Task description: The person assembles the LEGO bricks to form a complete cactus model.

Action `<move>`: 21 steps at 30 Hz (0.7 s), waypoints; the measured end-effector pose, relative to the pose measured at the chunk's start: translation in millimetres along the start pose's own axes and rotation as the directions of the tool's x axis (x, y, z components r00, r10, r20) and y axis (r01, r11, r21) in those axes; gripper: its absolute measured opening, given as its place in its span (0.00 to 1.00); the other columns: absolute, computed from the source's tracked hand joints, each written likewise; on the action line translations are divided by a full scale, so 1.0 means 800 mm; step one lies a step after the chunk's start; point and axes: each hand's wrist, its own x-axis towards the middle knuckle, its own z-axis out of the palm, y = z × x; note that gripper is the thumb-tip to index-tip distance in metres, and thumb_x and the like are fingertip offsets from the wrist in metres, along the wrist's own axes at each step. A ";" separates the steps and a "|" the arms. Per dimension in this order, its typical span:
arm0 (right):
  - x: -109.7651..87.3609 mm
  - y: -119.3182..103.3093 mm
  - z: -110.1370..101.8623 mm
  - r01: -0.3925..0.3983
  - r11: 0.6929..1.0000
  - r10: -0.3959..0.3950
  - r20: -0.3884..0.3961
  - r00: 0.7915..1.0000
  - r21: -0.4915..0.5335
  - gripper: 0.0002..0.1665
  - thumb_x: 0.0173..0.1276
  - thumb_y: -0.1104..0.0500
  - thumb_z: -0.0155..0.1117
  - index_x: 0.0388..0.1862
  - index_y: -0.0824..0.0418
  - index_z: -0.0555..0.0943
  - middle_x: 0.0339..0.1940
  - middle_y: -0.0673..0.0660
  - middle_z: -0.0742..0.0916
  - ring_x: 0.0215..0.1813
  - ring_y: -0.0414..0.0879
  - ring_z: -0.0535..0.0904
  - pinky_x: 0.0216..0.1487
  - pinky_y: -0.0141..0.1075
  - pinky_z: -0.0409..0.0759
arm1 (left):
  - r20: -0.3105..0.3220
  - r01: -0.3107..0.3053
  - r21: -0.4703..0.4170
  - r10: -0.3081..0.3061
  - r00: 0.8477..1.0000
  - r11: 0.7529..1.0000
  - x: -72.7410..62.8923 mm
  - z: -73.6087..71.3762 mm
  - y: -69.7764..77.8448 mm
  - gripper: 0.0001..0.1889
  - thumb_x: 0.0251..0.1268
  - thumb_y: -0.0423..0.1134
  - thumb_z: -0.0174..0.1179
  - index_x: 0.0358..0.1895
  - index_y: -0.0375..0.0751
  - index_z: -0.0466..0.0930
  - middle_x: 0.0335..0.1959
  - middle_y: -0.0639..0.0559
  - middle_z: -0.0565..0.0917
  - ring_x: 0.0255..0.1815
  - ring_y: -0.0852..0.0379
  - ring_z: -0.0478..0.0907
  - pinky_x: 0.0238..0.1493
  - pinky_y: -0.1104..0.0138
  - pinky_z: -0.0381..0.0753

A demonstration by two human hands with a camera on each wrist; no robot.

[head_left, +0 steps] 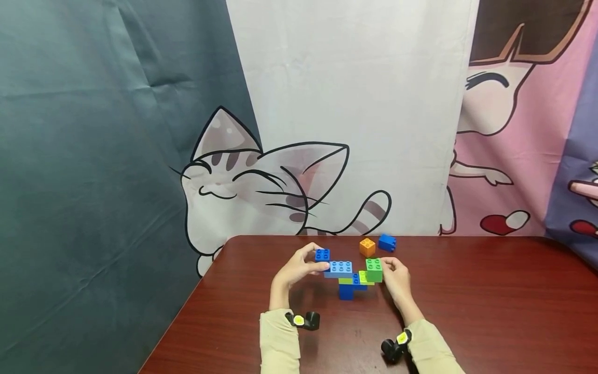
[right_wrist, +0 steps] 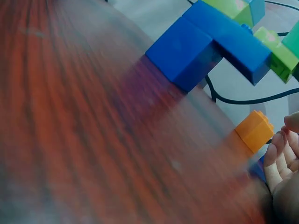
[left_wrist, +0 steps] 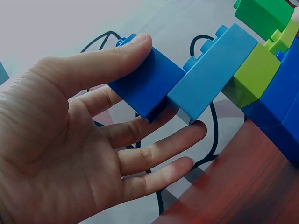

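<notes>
Several joined toy building bricks form one piece between the two hands. My left hand [head_left: 301,267] pinches the dark blue brick [left_wrist: 149,79] at its left end, thumb on one face and fingers behind. That brick adjoins a light blue brick [left_wrist: 212,72], which sits on a lime brick [left_wrist: 254,74]. Lower down are dark blue bricks [right_wrist: 182,49], the lowest close over the tabletop. At the right end, my right hand [head_left: 397,280] has its curled fingertips at the side of a bright green brick [head_left: 374,270]; the far fingers are partly hidden.
On the brown table [head_left: 490,301], an orange brick [head_left: 367,247] and a loose blue brick [head_left: 387,242] lie near the back edge, behind the joined piece. A printed cloth with a cartoon cat [head_left: 243,208] hangs behind the table.
</notes>
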 end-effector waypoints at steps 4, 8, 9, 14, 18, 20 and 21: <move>0.007 0.000 0.012 0.031 0.999 -0.033 -0.030 0.999 -0.044 0.17 0.70 0.52 0.61 0.45 0.65 0.82 0.36 0.61 0.87 0.30 0.34 0.74 0.33 0.27 0.72 | -0.017 0.006 -0.007 -0.006 1.000 1.000 -0.001 -0.005 -0.003 0.18 0.64 0.38 0.63 0.53 0.35 0.71 0.47 0.37 0.81 0.38 0.56 0.81 0.56 0.49 0.81; 0.016 0.003 0.016 0.048 0.997 -0.052 -0.076 0.996 -0.055 0.18 0.68 0.51 0.64 0.44 0.65 0.81 0.39 0.64 0.86 0.31 0.32 0.73 0.32 0.24 0.71 | -0.008 0.001 -0.017 -0.002 1.000 1.000 0.000 -0.005 -0.006 0.19 0.65 0.38 0.62 0.54 0.35 0.71 0.48 0.35 0.80 0.39 0.57 0.80 0.58 0.47 0.79; 0.019 0.004 0.017 0.052 0.997 -0.057 -0.088 0.995 -0.057 0.19 0.68 0.50 0.64 0.45 0.65 0.81 0.40 0.64 0.86 0.31 0.33 0.74 0.33 0.23 0.71 | -0.005 -0.002 -0.019 0.002 1.000 1.000 0.000 -0.004 -0.005 0.19 0.65 0.39 0.62 0.54 0.35 0.71 0.48 0.35 0.80 0.39 0.57 0.80 0.58 0.46 0.79; 0.033 0.009 0.016 0.083 0.993 -0.089 -0.072 0.993 -0.080 0.25 0.66 0.47 0.66 0.52 0.64 0.78 0.49 0.65 0.85 0.44 0.45 0.80 0.46 0.31 0.74 | -0.001 -0.002 -0.028 0.002 1.000 1.000 0.002 0.001 -0.004 0.19 0.65 0.39 0.62 0.55 0.36 0.71 0.50 0.34 0.80 0.40 0.58 0.80 0.58 0.45 0.78; 0.042 0.010 0.016 0.106 0.990 -0.107 -0.012 0.994 -0.094 0.32 0.66 0.46 0.66 0.61 0.64 0.73 0.58 0.67 0.81 0.58 0.56 0.75 0.61 0.47 0.72 | 0.002 0.004 -0.032 -0.004 1.000 0.999 0.005 0.003 -0.005 0.19 0.65 0.39 0.63 0.55 0.36 0.71 0.50 0.36 0.80 0.40 0.58 0.80 0.59 0.45 0.78; 0.045 0.009 0.018 0.107 0.988 -0.106 0.016 0.994 -0.110 0.36 0.66 0.45 0.66 0.65 0.64 0.71 0.61 0.67 0.79 0.62 0.59 0.72 0.65 0.52 0.69 | 0.002 0.008 -0.032 -0.008 1.000 0.999 0.005 0.002 -0.004 0.19 0.64 0.39 0.63 0.55 0.36 0.71 0.49 0.36 0.80 0.40 0.58 0.80 0.59 0.46 0.78; 0.047 0.008 0.020 0.103 0.987 -0.101 0.030 0.994 -0.121 0.37 0.65 0.44 0.66 0.66 0.64 0.70 0.62 0.67 0.78 0.63 0.59 0.71 0.67 0.53 0.68 | 0.001 0.009 -0.033 -0.009 1.000 0.999 0.005 0.001 -0.004 0.19 0.64 0.39 0.63 0.55 0.36 0.71 0.49 0.36 0.80 0.40 0.58 0.80 0.59 0.46 0.78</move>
